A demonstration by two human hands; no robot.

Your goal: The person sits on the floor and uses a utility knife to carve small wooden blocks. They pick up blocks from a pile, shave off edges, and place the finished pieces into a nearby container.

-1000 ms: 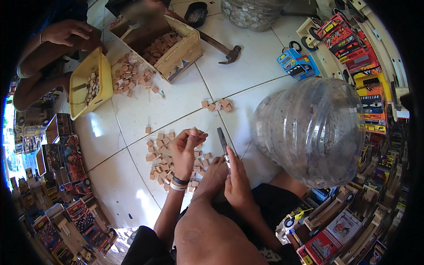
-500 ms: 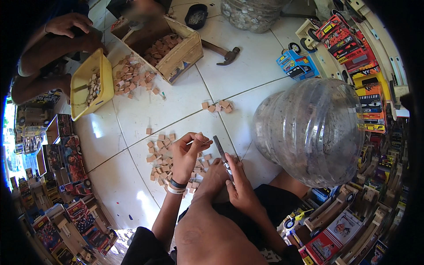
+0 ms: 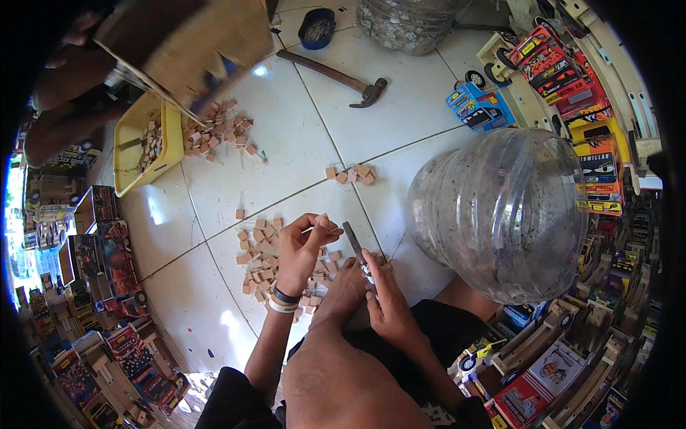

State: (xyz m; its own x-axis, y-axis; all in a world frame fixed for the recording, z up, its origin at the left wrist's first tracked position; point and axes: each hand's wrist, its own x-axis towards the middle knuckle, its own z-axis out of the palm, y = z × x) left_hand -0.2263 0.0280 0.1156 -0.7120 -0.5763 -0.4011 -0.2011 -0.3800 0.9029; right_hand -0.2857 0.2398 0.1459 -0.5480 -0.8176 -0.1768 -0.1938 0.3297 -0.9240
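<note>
My left hand [image 3: 299,250] is closed, thumb and fingers pinching a small wooden block [image 3: 324,219]. My right hand [image 3: 389,300] grips a narrow, dark, flat-bladed tool [image 3: 354,241] with something pale and shiny around its lower part; its exact kind is unclear. The tool's tip points up toward the left hand, apart from the block. Below and left of that hand, many similar blocks [image 3: 263,252] lie scattered on the tiles, some with a thin pale pin or stick in them. My bare foot [image 3: 348,280] rests between the hands.
A co-worker at upper left handles a tilted wooden box [image 3: 179,53] above a block pile [image 3: 218,131] and a yellow tub [image 3: 171,143]. A hammer [image 3: 336,77], dark dish [image 3: 317,30], small block cluster [image 3: 351,174] and large clear plastic container [image 3: 500,214] stand around. Toy trucks [image 3: 479,106] line both sides.
The co-worker's wooden box has been raised and tipped, moving up and left, uncovering the hammer's handle. My hands have barely moved.
</note>
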